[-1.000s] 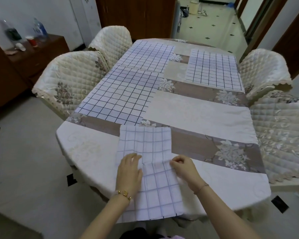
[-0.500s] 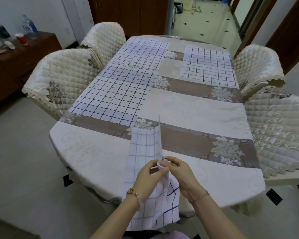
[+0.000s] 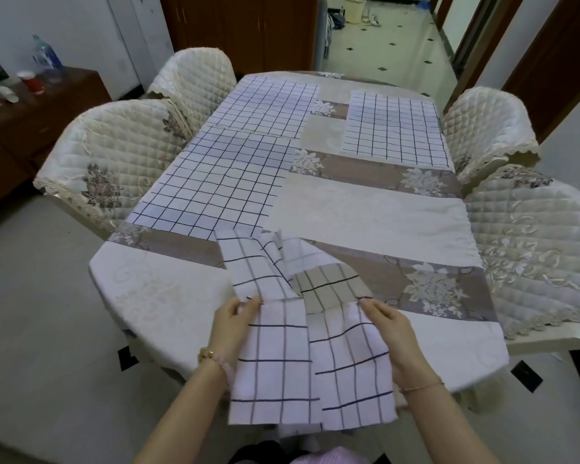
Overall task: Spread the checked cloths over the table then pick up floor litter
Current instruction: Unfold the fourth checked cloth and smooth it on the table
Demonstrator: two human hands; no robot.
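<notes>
we've got both hands on the 4th cloth (image 3: 283,356) at near edge of table (image 3: 161,289) | left hand (image 3: 230,324) pinching its left side, right hand (image 3: 394,333) pinching right side, fingers closed on fabric | cloth half unfolded, top flaps w/ creases, bottom hangs off edge | 3 cloths (image 3: 215,182) flat further up

Both forearms reaching forward from the bottom edge, bare, a bracelet on each wrist. Left hand (image 3: 231,321) pinching with thumb and fingers (image 3: 250,305), palm turned inward. Right hand (image 3: 391,324) likewise pinched at its fingertips, though the exact grip is probably part hidden.
</notes>
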